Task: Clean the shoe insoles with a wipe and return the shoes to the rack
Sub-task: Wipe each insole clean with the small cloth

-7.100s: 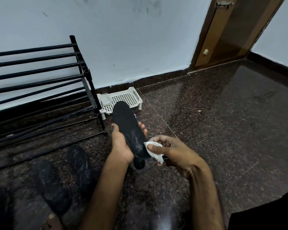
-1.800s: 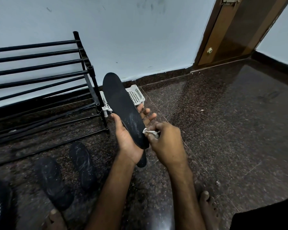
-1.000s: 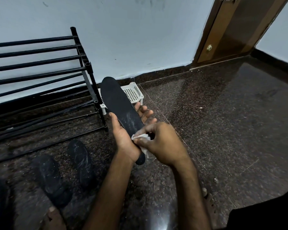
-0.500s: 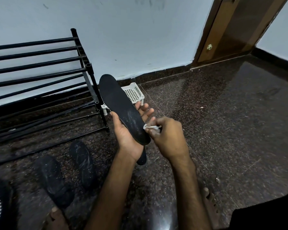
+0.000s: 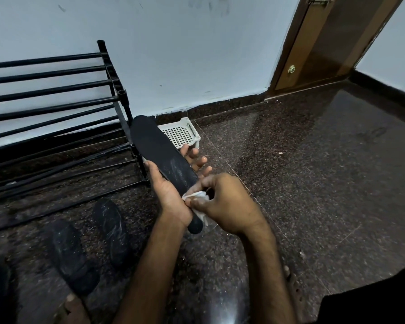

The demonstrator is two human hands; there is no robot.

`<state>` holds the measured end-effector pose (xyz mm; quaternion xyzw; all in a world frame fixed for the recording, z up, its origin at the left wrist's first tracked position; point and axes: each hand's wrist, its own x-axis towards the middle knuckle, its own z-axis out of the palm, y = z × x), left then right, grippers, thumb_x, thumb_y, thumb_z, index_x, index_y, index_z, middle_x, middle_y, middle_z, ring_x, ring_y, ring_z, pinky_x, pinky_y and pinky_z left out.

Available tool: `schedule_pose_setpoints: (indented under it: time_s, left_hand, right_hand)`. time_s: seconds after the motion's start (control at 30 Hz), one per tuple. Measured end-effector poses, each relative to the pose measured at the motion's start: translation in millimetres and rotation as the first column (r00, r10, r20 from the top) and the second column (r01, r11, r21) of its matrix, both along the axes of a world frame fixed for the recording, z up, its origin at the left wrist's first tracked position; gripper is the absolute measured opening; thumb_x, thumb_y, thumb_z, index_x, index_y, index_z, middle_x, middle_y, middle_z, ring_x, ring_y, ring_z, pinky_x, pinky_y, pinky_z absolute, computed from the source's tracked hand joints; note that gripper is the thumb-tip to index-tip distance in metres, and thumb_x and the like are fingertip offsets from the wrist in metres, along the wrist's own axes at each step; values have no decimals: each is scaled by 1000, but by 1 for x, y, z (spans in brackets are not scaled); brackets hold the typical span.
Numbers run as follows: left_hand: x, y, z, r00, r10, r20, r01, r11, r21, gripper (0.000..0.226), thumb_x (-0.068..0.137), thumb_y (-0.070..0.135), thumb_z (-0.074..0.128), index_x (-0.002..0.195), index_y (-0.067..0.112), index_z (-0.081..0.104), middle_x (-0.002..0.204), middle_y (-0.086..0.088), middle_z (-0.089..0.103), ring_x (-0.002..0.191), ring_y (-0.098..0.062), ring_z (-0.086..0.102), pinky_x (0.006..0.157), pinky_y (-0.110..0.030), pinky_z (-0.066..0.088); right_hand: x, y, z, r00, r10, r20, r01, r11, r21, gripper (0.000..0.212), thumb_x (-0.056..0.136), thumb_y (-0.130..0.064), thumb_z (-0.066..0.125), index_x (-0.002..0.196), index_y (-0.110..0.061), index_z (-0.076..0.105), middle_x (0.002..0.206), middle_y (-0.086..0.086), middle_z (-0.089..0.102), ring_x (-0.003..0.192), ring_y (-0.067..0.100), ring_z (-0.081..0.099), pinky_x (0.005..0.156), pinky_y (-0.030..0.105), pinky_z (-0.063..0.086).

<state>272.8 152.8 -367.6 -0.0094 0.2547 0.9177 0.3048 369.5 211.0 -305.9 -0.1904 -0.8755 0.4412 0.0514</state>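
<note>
The black insole [image 5: 159, 150] is in the air before the rack [image 5: 56, 99], gripped from below by the left hand [image 5: 171, 195]. The right hand [image 5: 227, 204] pinches a white wipe [image 5: 194, 196] onto its heel end. Wiping is in hand; next, I think, the wipe should climb the dusty middle. Two dark soles [image 5: 68, 251] lie on the floor beside; nothing obstructs.

Home, entry or hallway corner. Black tube shoe rack [image 5: 56, 101] far left against pale painted wall [image 5: 185, 54]; polished dark granite floor [image 5: 313, 171] with matching skirting [image 5: 220, 106]; brown wooden door [image 5: 325, 43] far right; small white plastic basket [image 5: 187, 127] beside rack.
</note>
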Motion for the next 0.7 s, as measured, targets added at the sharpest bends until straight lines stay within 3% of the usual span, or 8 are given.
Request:
schedule_pose_setpoints:
  time_s: [0.07,0.17,0.27,0.33,0.43,0.5,0.6,0.7]
  left_hand:
    - [2,0,1,1000,-24,-5,24,1000,-4,87,92,76,19,127,6,58,101,-9,68,90,-26,66,81,-41,56]
    - [-1,-4,4,998,-43,-44,43,999,16,87,92,75,19,131,6,56,104,-10,67,94,-26,65,89,-43,51]
    - [-2,-6,5,997,-53,-57,55,998,28,90,92,76,21,135,5,55,108,-11,67,98,-27,64,91,-45,49]
    - [-1,-5,5,996,-60,-66,62,998,23,90,93,75,21,136,3,54,110,-11,67,99,-27,64,92,-46,50]
    - [1,-5,7,992,-85,-97,90,995,50,88,94,74,20,134,4,54,111,-12,65,100,-27,62,98,-47,45]
    - [1,-7,8,990,-90,-108,98,992,77,86,94,73,21,134,4,54,111,-12,65,102,-28,62,101,-47,42]
    - [0,-8,6,990,-81,-114,91,992,89,87,93,73,22,138,4,50,111,-11,65,102,-27,61,98,-46,44]
    - [0,-9,6,992,-64,-111,74,994,86,89,94,73,23,143,2,46,110,-11,64,101,-28,60,93,-46,47]
  right_hand:
    - [-4,-2,-1,998,-38,-42,38,999,-1,5,82,-18,77,86,-17,78,81,-2,75,73,8,70,73,28,58]
    - [-5,2,-8,989,-147,-25,149,976,156,4,82,-24,77,83,-20,76,84,-2,74,78,13,69,77,34,57]
    - [2,6,-5,996,-75,52,71,994,81,5,82,-23,78,83,-19,77,80,-2,75,71,6,68,71,25,56]
    - [1,3,-1,1000,-14,16,13,999,45,4,82,-20,78,86,-17,78,81,-1,75,72,5,68,71,24,56]
    - [-5,-1,-3,989,-115,-93,127,983,129,3,83,-20,77,84,-18,76,87,-1,74,79,12,68,78,34,56]
    - [-4,2,-4,979,-192,-74,202,963,180,3,83,-22,77,84,-19,75,89,-2,73,81,14,68,79,34,56]
    - [5,7,-2,988,-138,74,129,985,116,5,83,-23,77,82,-18,75,79,-2,74,69,8,68,70,29,58]
    - [6,4,1,997,-32,63,29,998,52,6,82,-22,80,84,-17,77,77,-3,75,65,1,65,64,20,54]
